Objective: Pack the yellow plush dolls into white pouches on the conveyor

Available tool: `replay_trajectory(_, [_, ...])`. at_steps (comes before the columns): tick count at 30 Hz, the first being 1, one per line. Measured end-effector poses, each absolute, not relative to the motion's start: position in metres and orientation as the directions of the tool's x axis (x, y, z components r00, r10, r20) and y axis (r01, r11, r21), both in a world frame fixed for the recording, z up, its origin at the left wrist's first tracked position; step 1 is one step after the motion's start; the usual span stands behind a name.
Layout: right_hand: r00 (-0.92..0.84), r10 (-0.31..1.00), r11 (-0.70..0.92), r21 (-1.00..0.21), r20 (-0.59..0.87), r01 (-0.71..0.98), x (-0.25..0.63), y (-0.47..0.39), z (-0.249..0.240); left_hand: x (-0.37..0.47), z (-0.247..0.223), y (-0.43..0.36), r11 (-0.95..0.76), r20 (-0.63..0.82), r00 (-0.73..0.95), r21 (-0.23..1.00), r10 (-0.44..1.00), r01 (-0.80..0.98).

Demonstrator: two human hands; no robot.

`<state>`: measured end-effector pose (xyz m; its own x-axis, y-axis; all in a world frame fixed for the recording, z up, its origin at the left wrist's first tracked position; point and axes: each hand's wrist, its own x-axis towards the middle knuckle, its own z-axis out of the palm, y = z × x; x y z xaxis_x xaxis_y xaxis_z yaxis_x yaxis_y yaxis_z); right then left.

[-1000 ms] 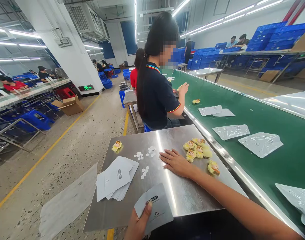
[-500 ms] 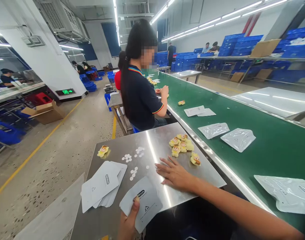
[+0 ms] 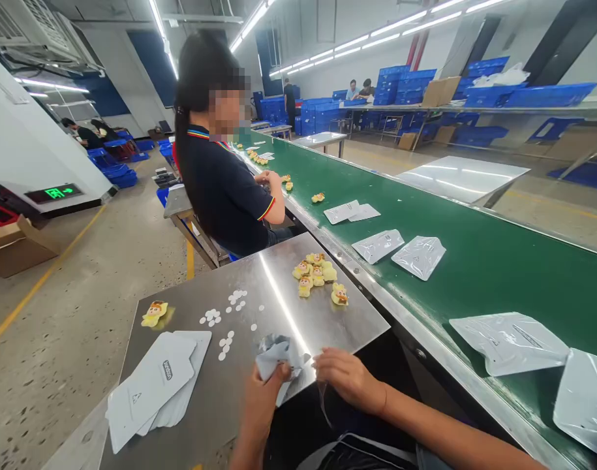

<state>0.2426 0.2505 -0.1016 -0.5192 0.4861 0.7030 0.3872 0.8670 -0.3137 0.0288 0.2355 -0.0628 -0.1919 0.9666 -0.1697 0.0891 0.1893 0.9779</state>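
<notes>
My left hand (image 3: pixel 265 398) grips a silvery-white foil pouch (image 3: pixel 278 359) at the near edge of the metal table. The pouch is bent, and its mouth faces up and away from me. Just right of it, my right hand (image 3: pixel 350 378) has its fingers drawn together. A thin, clear-looking strip hangs below those fingertips; what they pinch is too small to make out. Beyond my hands lie several small white discs (image 3: pixel 224 343). A stack of flat white pouches (image 3: pixel 151 385) sits to the left. Yellow doll-shaped figures (image 3: pixel 318 271) are bunched at the far right.
A single yellow figure (image 3: pixel 154 314) lies at the table's left edge. The green conveyor belt (image 3: pixel 474 261) runs along the right, carrying filled-looking pouches (image 3: pixel 511 343). Ahead, a co-worker (image 3: pixel 224 176) sits beside the belt. The metal table (image 3: pixel 190 300) reflects a bright streak.
My left hand has lifted and bent the pouch, which lay flatter before. My right hand has left the tabletop, and its spread fingers have closed near the pouch. The view has turned right.
</notes>
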Motion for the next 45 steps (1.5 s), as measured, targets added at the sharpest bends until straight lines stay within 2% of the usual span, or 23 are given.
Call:
replay_trajectory(3, [-0.236, 0.685, 0.714, -0.572, 0.689, 0.403, 0.245, 0.251, -0.068, 0.049, -0.054, 0.236, 0.108, -0.102, -0.037, 0.967, 0.994, 0.233])
replay_trajectory(6, [-0.122, 0.757, 0.638, -0.684, 0.642, 0.354, 0.250, 0.250, -0.020, 0.067, -0.051, 0.236, 0.018, -0.037, 0.043, 0.922, 0.998, 0.387])
replay_trajectory(8, [-0.158, 0.753, 0.646, -0.672, 0.639, 0.361, 0.252, 0.246, 0.004, 0.075, -0.052, 0.236, -0.023, -0.022, 0.094, 0.894, 0.995, 0.448])
replay_trajectory(10, [-0.234, 0.721, 0.682, -0.608, 0.653, 0.406, 0.252, 0.240, 0.015, 0.081, -0.054, 0.236, -0.040, -0.026, 0.132, 0.882, 0.991, 0.470])
replay_trajectory(13, [-0.339, 0.672, 0.731, -0.517, 0.658, 0.445, 0.255, 0.238, 0.012, 0.085, -0.056, 0.237, -0.033, -0.034, 0.147, 0.899, 0.989, 0.436])
replay_trajectory(15, [-0.306, 0.698, 0.703, -0.538, 0.648, 0.466, 0.262, 0.249, 0.005, 0.087, -0.056, 0.238, -0.018, -0.043, 0.149, 0.921, 0.988, 0.388])
replay_trajectory(16, [-0.253, 0.737, 0.653, -0.564, 0.627, 0.505, 0.268, 0.260, 0.002, 0.088, -0.055, 0.238, -0.009, -0.051, 0.151, 0.929, 0.987, 0.369])
replay_trajectory(18, [-0.112, 0.841, 0.453, -0.577, 0.529, 0.680, 0.279, 0.288, -0.004, 0.089, -0.052, 0.240, 0.007, -0.064, 0.155, 0.939, 0.986, 0.344])
replay_trajectory(21, [0.048, 0.936, 0.119, -0.439, 0.350, 0.891, 0.289, 0.330, -0.012, 0.091, -0.046, 0.244, 0.014, -0.067, 0.158, 0.949, 0.985, 0.315])
replay_trajectory(23, [0.053, 0.955, 0.059, -0.364, 0.291, 0.930, 0.286, 0.344, -0.020, 0.091, -0.044, 0.246, 0.012, -0.060, 0.146, 0.950, 0.987, 0.313])
replay_trajectory(25, [-0.014, 0.956, 0.111, -0.318, 0.292, 0.942, 0.276, 0.342, -0.031, 0.089, -0.042, 0.250, -0.004, -0.042, 0.133, 0.944, 0.990, 0.330])
replay_trajectory(28, [-0.218, 0.917, 0.324, -0.303, 0.334, 0.896, 0.267, 0.324, -0.045, 0.087, -0.042, 0.254, -0.032, -0.012, 0.112, 0.924, 0.994, 0.382])
replay_trajectory(30, [-0.262, 0.898, 0.403, -0.424, 0.353, 0.811, 0.270, 0.310, -0.042, 0.086, -0.042, 0.257, -0.046, -0.006, 0.121, 0.904, 0.993, 0.425])
replay_trajectory(32, [-0.181, 0.920, 0.368, -0.609, 0.347, 0.703, 0.281, 0.296, -0.025, 0.087, -0.041, 0.258, -0.068, -0.010, 0.165, 0.884, 0.986, 0.462])
replay_trajectory(34, [-0.163, 0.923, 0.372, -0.703, 0.348, 0.606, 0.294, 0.280, 0.003, 0.091, -0.039, 0.259, -0.095, -0.015, 0.220, 0.871, 0.975, 0.481])
replay_trajectory(37, [-0.421, 0.824, 0.564, -0.616, 0.379, 0.550, 0.310, 0.253, 0.045, 0.099, -0.033, 0.256, -0.131, -0.006, 0.279, 0.873, 0.960, 0.470])
replay_trajectory(40, [-0.648, 0.704, 0.691, -0.494, 0.291, 0.528, 0.318, 0.232, 0.065, 0.107, -0.029, 0.249, -0.149, -0.010, 0.381, 0.911, 0.925, 0.385])
replay_trajectory(43, [-0.681, 0.692, 0.698, -0.461, 0.240, 0.547, 0.322, 0.220, 0.063, 0.112, -0.030, 0.240, -0.123, -0.014, 0.482, 0.960, 0.876, 0.252])
replay_trajectory(45, [-0.576, 0.775, 0.621, -0.487, 0.261, 0.615, 0.323, 0.216, 0.057, 0.115, -0.031, 0.237, -0.093, -0.013, 0.507, 0.979, 0.862, 0.184])
